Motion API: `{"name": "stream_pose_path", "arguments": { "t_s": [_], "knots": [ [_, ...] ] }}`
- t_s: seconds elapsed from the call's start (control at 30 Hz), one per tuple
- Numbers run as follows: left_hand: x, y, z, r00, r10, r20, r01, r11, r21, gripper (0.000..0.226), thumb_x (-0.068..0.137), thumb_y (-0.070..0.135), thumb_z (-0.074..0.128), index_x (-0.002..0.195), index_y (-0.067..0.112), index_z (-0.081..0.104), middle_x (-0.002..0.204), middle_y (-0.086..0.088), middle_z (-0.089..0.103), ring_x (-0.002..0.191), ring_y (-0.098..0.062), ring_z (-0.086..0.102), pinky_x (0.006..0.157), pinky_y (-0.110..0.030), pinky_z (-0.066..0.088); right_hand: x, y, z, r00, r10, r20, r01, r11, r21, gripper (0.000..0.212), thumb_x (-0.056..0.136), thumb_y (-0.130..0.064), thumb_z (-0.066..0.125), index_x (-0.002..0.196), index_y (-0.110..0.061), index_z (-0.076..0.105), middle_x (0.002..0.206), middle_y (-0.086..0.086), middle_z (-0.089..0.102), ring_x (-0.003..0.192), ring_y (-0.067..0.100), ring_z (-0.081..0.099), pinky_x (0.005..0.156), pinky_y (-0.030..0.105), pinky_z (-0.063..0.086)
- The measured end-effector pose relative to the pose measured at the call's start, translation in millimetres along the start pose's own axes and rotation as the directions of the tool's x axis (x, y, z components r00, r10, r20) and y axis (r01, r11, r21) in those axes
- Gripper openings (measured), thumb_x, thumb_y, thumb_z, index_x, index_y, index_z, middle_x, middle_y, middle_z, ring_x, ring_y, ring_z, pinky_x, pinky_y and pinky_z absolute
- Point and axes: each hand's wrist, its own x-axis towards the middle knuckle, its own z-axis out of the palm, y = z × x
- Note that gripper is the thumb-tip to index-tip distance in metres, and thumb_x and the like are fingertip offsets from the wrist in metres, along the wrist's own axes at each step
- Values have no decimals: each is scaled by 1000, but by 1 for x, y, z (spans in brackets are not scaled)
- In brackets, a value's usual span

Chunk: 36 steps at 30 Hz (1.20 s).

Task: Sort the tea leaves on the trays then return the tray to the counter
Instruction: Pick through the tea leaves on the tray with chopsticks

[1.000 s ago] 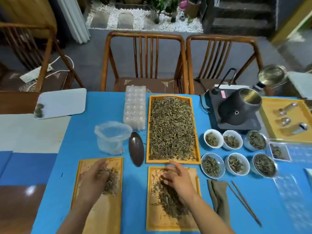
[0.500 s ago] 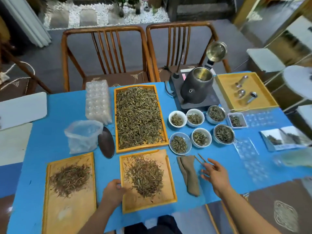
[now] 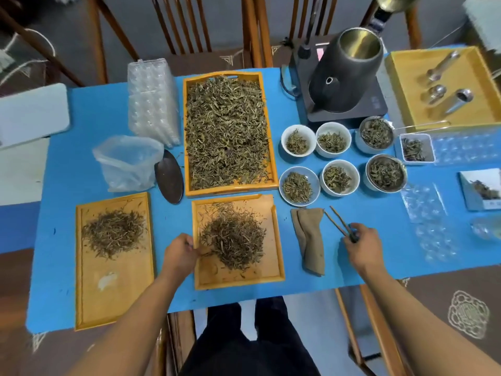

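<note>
Three wooden trays lie on the blue table. The large tray [image 3: 274, 147] at the back is full of tea leaves. The middle tray [image 3: 276, 240] near me holds a heap of leaves [image 3: 235, 237]. The left tray [image 3: 113, 299] holds a smaller heap [image 3: 113, 232]. My left hand [image 3: 180, 255] rests on the middle tray's left edge, fingers curled at the leaf pile. My right hand [image 3: 362, 244] is closed on the near end of the wooden tweezers [image 3: 336, 221], to the right of the folded brown cloth [image 3: 310, 240].
Several white bowls of leaves [image 3: 298, 139] stand right of the large tray, a dark kettle [image 3: 344, 71] on its base behind them. A yellow tray with metal scoops [image 3: 406, 77] sits far right. A plastic bag [image 3: 127, 161], dark scoop [image 3: 168, 176] and clear blister packs [image 3: 151, 101] lie left.
My hands left the two leaf piles. The left went to the middle tray's left edge; the right reached right and took hold of the tweezers. The view shifted right and down.
</note>
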Motion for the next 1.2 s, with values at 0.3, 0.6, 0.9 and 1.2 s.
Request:
{"name": "stream_pose_path", "arguments": {
  "t_s": [0.3,0.6,0.9,1.2],
  "knots": [
    [-8,0,-9,982,-27,186,94,927,-362,14,94,-1,61,101,11,57,76,-2,72,63,-18,66,54,-32,50,-13,-14,-6,1000,-15,-15,15,999,-30,25,88,-7,61,112,-2,59,106,27,60,95,45,58,79,49,49],
    [-30,-13,-32,948,43,314,148,817,-558,26,99,0,52,115,15,65,111,-21,69,104,-41,65,94,-66,47,-65,-91,-10,910,-416,2,414,907,78,22,91,-6,60,112,-12,57,97,5,49,93,28,53,78,29,35],
    [-44,-27,-60,964,42,264,163,692,-704,25,101,2,50,120,13,62,105,-15,77,92,-34,75,68,-45,61,-76,-171,-11,849,-525,52,518,848,115,24,92,-12,59,117,-10,58,104,7,57,102,27,54,87,39,43],
    [-42,-18,-80,962,115,246,144,553,-821,29,100,0,50,125,12,58,115,-16,75,105,-34,72,74,-45,62,-100,-187,-25,788,-608,97,602,794,83,27,94,-22,60,121,-21,58,102,-2,63,88,16,61,76,34,46]
  ]
}}
